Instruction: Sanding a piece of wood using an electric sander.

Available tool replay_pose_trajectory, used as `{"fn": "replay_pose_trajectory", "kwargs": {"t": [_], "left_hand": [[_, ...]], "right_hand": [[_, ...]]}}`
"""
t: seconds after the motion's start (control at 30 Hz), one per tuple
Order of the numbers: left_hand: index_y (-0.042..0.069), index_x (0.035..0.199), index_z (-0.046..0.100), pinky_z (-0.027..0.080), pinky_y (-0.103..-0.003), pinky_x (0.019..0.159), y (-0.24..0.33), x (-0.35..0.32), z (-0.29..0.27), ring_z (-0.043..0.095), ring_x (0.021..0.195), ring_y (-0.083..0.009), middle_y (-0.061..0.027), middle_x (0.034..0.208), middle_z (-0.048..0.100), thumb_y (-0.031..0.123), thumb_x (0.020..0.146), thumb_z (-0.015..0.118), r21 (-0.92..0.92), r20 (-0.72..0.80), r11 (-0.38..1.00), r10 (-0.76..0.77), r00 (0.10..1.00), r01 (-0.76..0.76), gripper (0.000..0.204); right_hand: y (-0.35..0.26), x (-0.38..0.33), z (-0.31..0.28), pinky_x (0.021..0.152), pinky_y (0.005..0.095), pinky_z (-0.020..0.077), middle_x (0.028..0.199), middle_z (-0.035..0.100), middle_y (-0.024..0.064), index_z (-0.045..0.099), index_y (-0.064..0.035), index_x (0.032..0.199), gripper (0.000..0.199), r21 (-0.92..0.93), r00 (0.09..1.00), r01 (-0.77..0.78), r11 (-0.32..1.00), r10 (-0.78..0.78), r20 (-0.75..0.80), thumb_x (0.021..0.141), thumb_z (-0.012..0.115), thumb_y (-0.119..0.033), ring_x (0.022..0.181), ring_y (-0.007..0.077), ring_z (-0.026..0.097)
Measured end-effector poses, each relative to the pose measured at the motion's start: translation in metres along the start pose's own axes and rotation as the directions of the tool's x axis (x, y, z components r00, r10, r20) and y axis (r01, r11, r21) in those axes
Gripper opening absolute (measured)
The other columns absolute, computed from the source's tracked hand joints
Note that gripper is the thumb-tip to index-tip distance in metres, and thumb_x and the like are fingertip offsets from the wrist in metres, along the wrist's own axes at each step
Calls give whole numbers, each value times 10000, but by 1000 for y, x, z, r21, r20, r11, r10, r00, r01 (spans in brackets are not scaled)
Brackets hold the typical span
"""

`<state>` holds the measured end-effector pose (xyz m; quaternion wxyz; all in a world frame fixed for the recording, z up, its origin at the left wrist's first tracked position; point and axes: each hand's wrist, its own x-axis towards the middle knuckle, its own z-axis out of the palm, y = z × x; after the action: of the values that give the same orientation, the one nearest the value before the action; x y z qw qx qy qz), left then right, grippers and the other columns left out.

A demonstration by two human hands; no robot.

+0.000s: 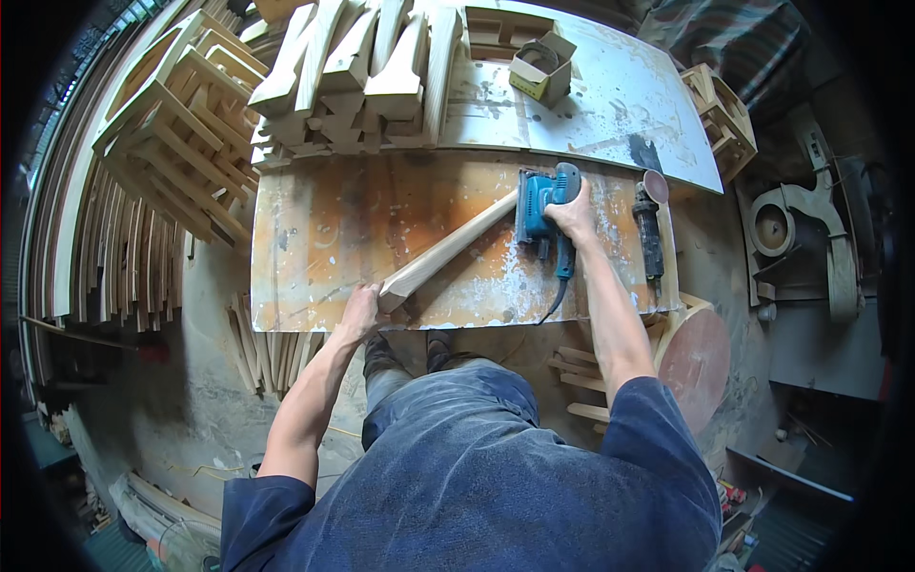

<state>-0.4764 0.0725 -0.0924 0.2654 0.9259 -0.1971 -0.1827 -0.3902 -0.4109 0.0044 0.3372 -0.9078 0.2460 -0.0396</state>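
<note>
A pale wooden furniture leg [448, 250] slants across the worn orange-brown workbench [324, 219], its wider end near the front edge. My left hand [360, 311] is closed around that near end. My right hand [575, 219] grips a blue electric sander [539, 202], which stands at the leg's far, narrower end. Whether its pad touches the wood I cannot tell. From the sander a dark cord runs down to the bench's front edge. To the right of my right hand lies a black power tool [650, 234] with a round disc [655, 186] at its far end.
Shaped wooden legs [396, 81] are stacked at the back left of the bench. A small open carton [541, 71] sits on the white board [610, 105] behind. Wooden frames [176, 143] pile up at left. A large round disc [696, 367] stands below the bench's right end.
</note>
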Motion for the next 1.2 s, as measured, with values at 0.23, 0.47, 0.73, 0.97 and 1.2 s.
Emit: {"fn": "replay_pose_trajectory", "kwargs": {"t": [0.23,0.47,0.73,0.97,1.2], "left_hand": [[-68,1337,595,474,-480,1080,4,-9,-3,611,1190,-456,-270,1211,685,95,585,891,37,-52,999,-20,998,22,824],[-51,1320,600,482,-485,1061,2,-16,-1,604,1204,-446,-276,1244,670,116,591,900,9,-99,1000,1,995,0,806],[4,1213,705,573,-460,882,-1,4,-16,732,987,-378,-211,971,761,88,630,849,-99,122,981,-152,981,164,606],[11,938,703,581,-478,789,-10,3,-8,753,871,-391,-202,827,753,133,626,917,-173,21,982,-69,997,72,397],[14,867,671,558,-471,837,-10,3,-3,742,863,-385,-175,813,759,126,622,896,-118,6,991,-68,998,68,351]], "right_hand": [[-98,-139,40,903,560,578,1180,603,264,263,-217,1605,1057,-184,932,276,943,-216,290,698,804,-255,1018,484,685],[-125,-198,60,848,552,606,1118,566,246,267,-259,1589,1006,-35,862,384,923,-345,370,747,813,-204,952,494,683],[-98,-97,41,922,557,578,1187,564,280,268,-178,1588,1017,-160,945,310,937,-286,158,731,816,-175,1056,492,667],[-144,-201,76,747,573,608,1097,537,268,228,-227,1601,1065,-173,872,446,878,-383,305,744,857,-163,849,506,703],[-168,-220,90,830,570,590,1153,561,274,263,-215,1592,1057,-27,866,401,915,-370,337,723,862,-177,954,517,676]]}}
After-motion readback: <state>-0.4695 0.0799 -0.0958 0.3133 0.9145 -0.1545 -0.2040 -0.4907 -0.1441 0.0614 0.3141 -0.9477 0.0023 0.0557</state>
